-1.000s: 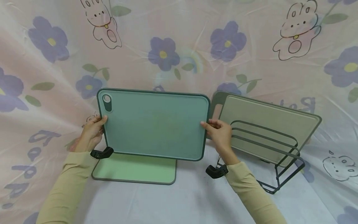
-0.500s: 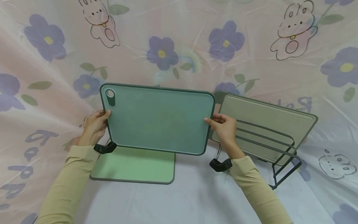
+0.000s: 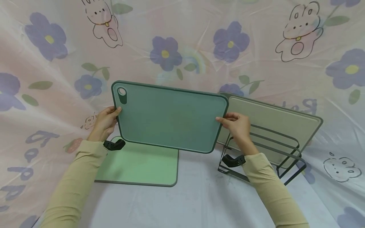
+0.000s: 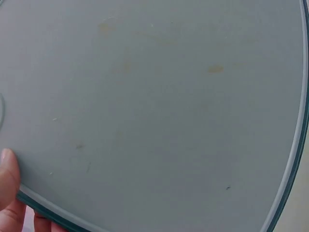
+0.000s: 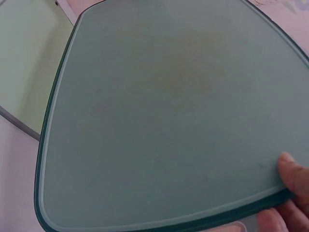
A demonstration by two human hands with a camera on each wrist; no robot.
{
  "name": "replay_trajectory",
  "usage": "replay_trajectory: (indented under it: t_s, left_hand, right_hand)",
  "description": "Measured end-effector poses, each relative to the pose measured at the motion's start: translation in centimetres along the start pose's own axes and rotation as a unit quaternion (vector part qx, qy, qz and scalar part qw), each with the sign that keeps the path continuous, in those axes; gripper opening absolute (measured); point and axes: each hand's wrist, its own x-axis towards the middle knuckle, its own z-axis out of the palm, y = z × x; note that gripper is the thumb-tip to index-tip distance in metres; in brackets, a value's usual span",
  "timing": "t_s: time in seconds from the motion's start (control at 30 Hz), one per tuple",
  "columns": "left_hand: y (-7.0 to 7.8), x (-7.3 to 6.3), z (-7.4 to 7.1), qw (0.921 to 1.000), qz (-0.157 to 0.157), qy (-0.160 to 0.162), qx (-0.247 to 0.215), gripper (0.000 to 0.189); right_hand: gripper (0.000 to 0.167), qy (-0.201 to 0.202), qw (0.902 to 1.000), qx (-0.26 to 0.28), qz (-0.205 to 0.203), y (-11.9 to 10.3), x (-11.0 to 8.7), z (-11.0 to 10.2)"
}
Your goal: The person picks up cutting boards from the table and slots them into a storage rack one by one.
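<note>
A teal cutting board (image 3: 171,117) with a dark green rim and a hanging hole at its upper left is held up in the head view, its right end tilted lower. My left hand (image 3: 106,123) pinches its left edge, thumb on the front face. On the right edge my right hand (image 3: 236,126) pinches it the same way, thumb in front and fingers behind. Both wrist views show the board's face filling most of the frame, with faint brownish stains (image 4: 215,69). The board's right end overlaps a beige cutting board (image 3: 273,126) behind it.
The beige board leans upright in a black wire rack (image 3: 288,155) at the right. A light green board (image 3: 142,167) with a grey rim lies on the white table (image 3: 194,196) below the held board. A patterned curtain (image 3: 194,19) hangs behind.
Both hands have carried the teal board up and to the right, and its tilt has grown slightly. More of the light green board and the rack's left side now shows.
</note>
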Motion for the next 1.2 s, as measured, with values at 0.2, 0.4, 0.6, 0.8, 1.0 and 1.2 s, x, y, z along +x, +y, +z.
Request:
replay_trajectory:
  t_s: [0.2, 0.4, 0.6, 0.8, 1.0, 1.2]
  left_hand:
    - [-0.4, 0.7, 0.9, 0.9996, 0.013, 0.019, 0.017, 0.007]
    - [-1.0, 1.3, 1.6, 0.9997, 0.008, 0.023, 0.005, 0.003]
    - [-1.6, 1.6, 2.4, 0.9993, 0.005, 0.035, -0.011, 0.004]
    - [-2.3, 2.2, 3.3, 0.9989, 0.01, 0.043, -0.012, 0.005]
    - [-3.1, 2.9, 4.5, 0.9982, 0.019, 0.051, -0.022, 0.006]
    - [-3.6, 3.5, 5.4, 0.9977, 0.018, 0.057, -0.033, 0.005]
  right_hand:
    - [0.038, -0.015, 0.9995, 0.024, 0.015, 0.2, 0.7, -0.8]
    - [0.037, -0.019, 0.999, 0.033, 0.024, 0.2, 1.0, -1.7]
    - [0.042, -0.011, 0.9991, 0.028, 0.03, 0.3, 1.0, -2.1]
    - [0.044, 0.003, 0.999, 0.032, 0.032, 0.3, 0.9, -2.5]
    - [0.039, 0.024, 0.9985, 0.04, 0.03, 0.3, 0.9, -3.1]
    - [0.035, 0.035, 0.998, 0.042, 0.031, 0.5, 0.9, -3.6]
